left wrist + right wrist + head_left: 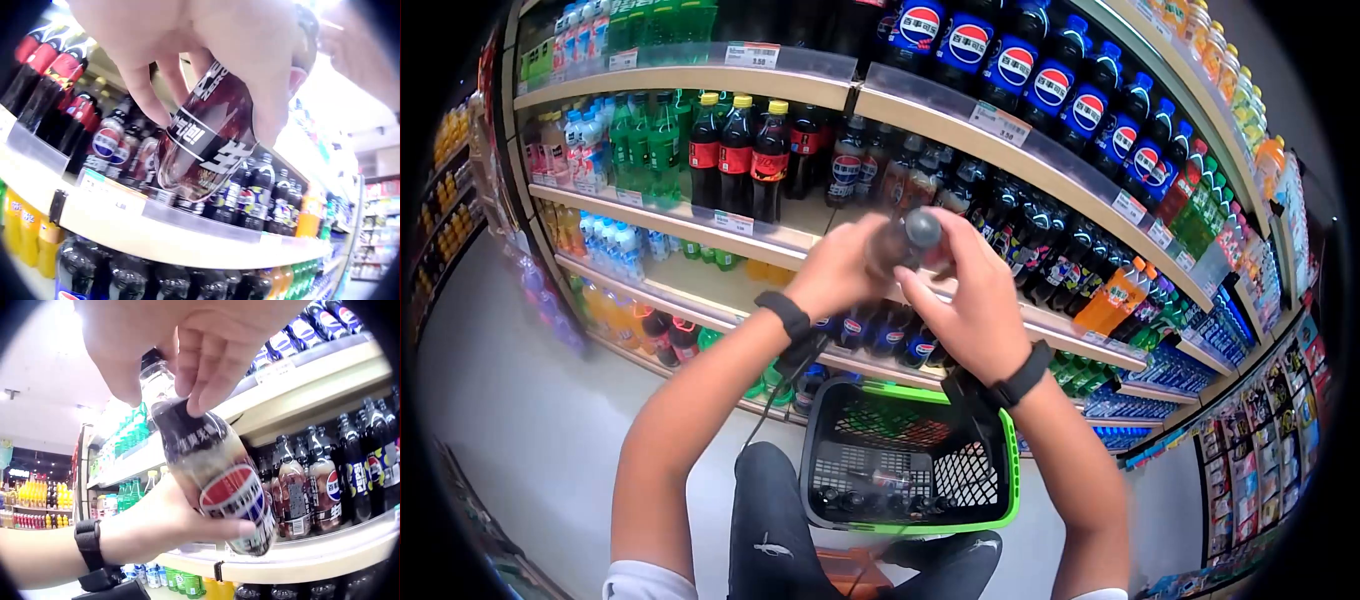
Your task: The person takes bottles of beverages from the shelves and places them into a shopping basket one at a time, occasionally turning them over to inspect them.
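Observation:
A Pepsi cola bottle [215, 465] with a dark cap and a black-and-white label is held up before the shelf, tilted. My left hand [835, 268] grips its body, thumb across the label in the right wrist view. My right hand [980, 305] is at the upper end, with thumb and fingers around the neck and fingertips on the shoulder. In the left wrist view the bottle's lower part [206, 134] shows "ZERO" lettering below my left fingers. Similar bottles [292, 490] stand on the shelf behind.
Below my hands stands a black basket with a green rim [1012, 470], several dark bottles [855, 500] lying in it. The shelf edge [780, 240] runs close behind the hands. Red-label cola bottles [735, 150] stand left, blue-label Pepsi bottles [1012, 65] above.

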The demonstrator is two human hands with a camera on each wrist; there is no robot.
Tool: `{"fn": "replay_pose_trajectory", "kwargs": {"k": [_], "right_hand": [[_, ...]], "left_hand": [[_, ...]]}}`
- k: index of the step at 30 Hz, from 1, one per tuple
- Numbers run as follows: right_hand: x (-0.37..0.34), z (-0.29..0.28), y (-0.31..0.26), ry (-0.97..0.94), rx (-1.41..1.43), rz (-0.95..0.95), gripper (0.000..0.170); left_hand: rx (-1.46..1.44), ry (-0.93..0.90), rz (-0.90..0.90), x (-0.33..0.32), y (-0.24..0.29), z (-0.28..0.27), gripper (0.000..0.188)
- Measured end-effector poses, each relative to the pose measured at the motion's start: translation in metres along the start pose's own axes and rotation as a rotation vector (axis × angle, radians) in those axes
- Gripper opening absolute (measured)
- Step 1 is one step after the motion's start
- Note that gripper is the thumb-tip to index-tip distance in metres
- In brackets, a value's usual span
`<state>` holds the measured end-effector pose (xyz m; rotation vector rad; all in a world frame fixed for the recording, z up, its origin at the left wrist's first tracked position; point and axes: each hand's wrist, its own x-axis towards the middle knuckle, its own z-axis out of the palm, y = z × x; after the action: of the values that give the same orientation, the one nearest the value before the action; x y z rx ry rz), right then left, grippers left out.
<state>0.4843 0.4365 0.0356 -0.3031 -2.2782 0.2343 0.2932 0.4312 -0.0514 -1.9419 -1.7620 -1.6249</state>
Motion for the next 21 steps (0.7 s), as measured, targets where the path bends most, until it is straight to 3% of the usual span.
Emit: {"fn": "replay_pose_trajectory", "kwargs": {"k": [2, 4, 5, 8, 10, 11, 14, 15, 18, 19, 20, 21], "right_hand": [[0.023, 0.027, 0.025, -0.029, -0.012, 0.027, 0.063], [0.033, 0.063, 0.063, 0.009, -0.053, 0.050, 0.066], [0.035, 0.078, 0.075, 0.003, -0.081, 0.062, 0.066], [0.029, 0.101, 0.080, 0.023, -0.139, 0.049, 0.062], [0.017, 0.103, 0.066, 0.067, -0.127, 0.014, 0.058], [0.007, 0.105, 0.065, 0.072, -0.140, -0.007, 0.055], [-0.039, 0.109, 0.058, 0.042, -0.032, 0.064, 0.049], [-0.059, 0.105, 0.053, 0.029, 0.061, 0.107, 0.048], [-0.134, 0.103, 0.041, -0.021, 0.216, 0.226, 0.043], [-0.162, 0.106, 0.040, -0.093, 0.274, 0.288, 0.042], [-0.191, 0.112, 0.041, -0.121, 0.295, 0.304, 0.041], [-0.219, 0.116, 0.042, -0.172, 0.305, 0.373, 0.041]], "left_hand": [[0.027, -0.014, -0.207, 0.029, -0.008, -0.020, 0.060], [0.040, -0.013, -0.218, 0.051, -0.037, -0.025, 0.062], [0.104, -0.027, -0.312, 0.062, -0.043, -0.025, 0.061], [0.230, -0.090, -0.318, 0.081, -0.076, -0.019, 0.065], [0.296, -0.113, -0.463, 0.096, -0.090, -0.005, 0.069], [0.293, -0.131, -0.446, 0.099, -0.106, 0.002, 0.081], [0.168, -0.175, -0.417, 0.118, -0.129, 0.022, 0.070], [0.075, -0.181, -0.543, 0.126, -0.129, 0.027, 0.060], [0.225, -0.186, -0.561, 0.151, -0.179, 0.047, 0.048], [0.248, -0.286, -0.706, 0.156, -0.144, 0.041, 0.048], [0.156, -0.140, -0.566, 0.154, -0.180, 0.054, 0.044], [0.225, -0.159, -0.575, 0.155, -0.176, 0.056, 0.047]]}}
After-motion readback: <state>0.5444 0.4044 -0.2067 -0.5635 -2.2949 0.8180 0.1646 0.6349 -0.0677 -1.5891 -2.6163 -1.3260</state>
